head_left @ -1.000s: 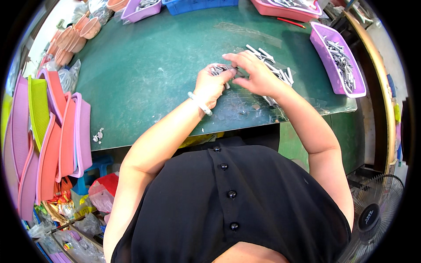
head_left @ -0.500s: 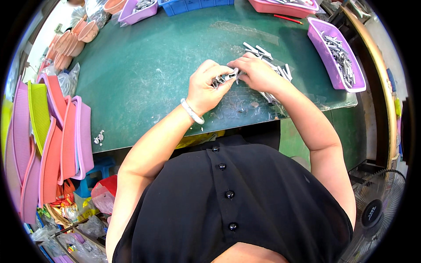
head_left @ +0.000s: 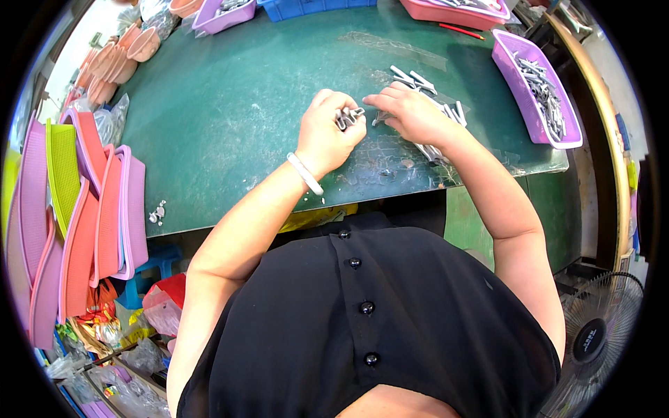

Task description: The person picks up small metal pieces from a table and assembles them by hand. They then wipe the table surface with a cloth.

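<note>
My left hand (head_left: 327, 129), with a white bangle on its wrist, is closed around a small bundle of grey, hollow tube-like pieces (head_left: 346, 118). Their open ends face my right hand. Just to the right, my right hand (head_left: 414, 115) hovers with its fingers stretched toward the bundle and a gap between index finger and thumb. A small pale scrap shows by that thumb; whether it is touched cannot be made out. More loose grey tubes (head_left: 421, 80) lie on the table beyond and beside my right hand, and the hand and forearm partly cover them.
On the green table (head_left: 230, 104), a purple basket (head_left: 503, 66) of grey pieces stands at right. Pink, blue (head_left: 313, 8) and purple bins line the far edge, near a red pencil (head_left: 461, 31). Stacked baskets (head_left: 97, 223) stand at left, orange bowls behind, a fan (head_left: 592, 341) lower right.
My right hand has drawn back slightly from the bundle, and its fingers have straightened. The piece that stuck out toward it now sits closer in with the others in my left hand.
</note>
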Demonstrator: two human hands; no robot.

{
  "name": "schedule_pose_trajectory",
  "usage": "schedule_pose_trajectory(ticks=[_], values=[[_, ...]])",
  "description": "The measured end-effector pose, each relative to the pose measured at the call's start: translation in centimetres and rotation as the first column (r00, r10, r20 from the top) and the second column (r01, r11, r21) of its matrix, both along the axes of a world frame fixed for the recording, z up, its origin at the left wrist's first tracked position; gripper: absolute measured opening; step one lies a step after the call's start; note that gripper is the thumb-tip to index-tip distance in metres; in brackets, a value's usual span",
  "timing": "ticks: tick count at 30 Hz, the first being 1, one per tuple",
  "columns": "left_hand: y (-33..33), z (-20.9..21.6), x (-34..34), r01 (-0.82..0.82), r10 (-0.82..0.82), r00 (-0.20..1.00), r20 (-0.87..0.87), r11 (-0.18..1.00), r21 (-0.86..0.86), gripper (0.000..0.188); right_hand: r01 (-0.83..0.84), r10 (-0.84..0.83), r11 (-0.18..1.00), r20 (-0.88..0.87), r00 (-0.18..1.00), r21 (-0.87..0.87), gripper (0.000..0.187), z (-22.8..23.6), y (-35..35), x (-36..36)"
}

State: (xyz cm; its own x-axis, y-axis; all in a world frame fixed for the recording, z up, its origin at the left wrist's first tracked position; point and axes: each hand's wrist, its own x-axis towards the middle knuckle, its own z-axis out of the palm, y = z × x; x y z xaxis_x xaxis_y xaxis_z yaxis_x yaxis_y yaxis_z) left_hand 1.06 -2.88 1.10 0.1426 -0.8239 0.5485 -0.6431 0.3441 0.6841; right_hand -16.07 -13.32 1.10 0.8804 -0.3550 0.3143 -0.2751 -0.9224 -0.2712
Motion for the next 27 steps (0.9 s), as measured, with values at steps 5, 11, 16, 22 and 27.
schedule_pose_trajectory(ticks=[5, 11, 16, 22, 27], values=[[-0.5, -1.4, 0.4, 0.220, 0.000, 0.842, -0.539, 0.913, 0.343, 0.016, -0.005, -0.037, 0.973, 0.175, 0.984, 0.232, 0.056, 0.9, 0.6, -0.1], [0.2, -0.1, -0.9, 0.169, -0.064, 0.938, -0.342, 0.943, 0.288, 0.024, -0.086, 0.003, 0.968, 0.331, 0.944, 0.236, 0.060, 2.4, 2.1, 0.2], [0.5, 0.4, -0.4, 0.195, -0.190, 0.979, -0.066, 0.978, 0.075, 0.023, -0.119, 0.071, 0.988, 0.383, 0.921, 0.103, 0.063, 3.3, 2.8, 0.0], [0.5, 1.1, -0.4, 0.240, -0.238, 0.970, 0.041, 0.969, -0.063, 0.022, -0.138, 0.080, 0.987, 0.476, 0.876, 0.088, 0.062, 3.2, 3.2, -0.3], [0.9, 2.0, -0.4, 0.257, -0.249, 0.964, 0.095, 0.963, -0.086, 0.024, -0.126, 0.056, 0.988, 0.547, 0.835, 0.092, 0.063, 2.8, 3.4, -0.6]])
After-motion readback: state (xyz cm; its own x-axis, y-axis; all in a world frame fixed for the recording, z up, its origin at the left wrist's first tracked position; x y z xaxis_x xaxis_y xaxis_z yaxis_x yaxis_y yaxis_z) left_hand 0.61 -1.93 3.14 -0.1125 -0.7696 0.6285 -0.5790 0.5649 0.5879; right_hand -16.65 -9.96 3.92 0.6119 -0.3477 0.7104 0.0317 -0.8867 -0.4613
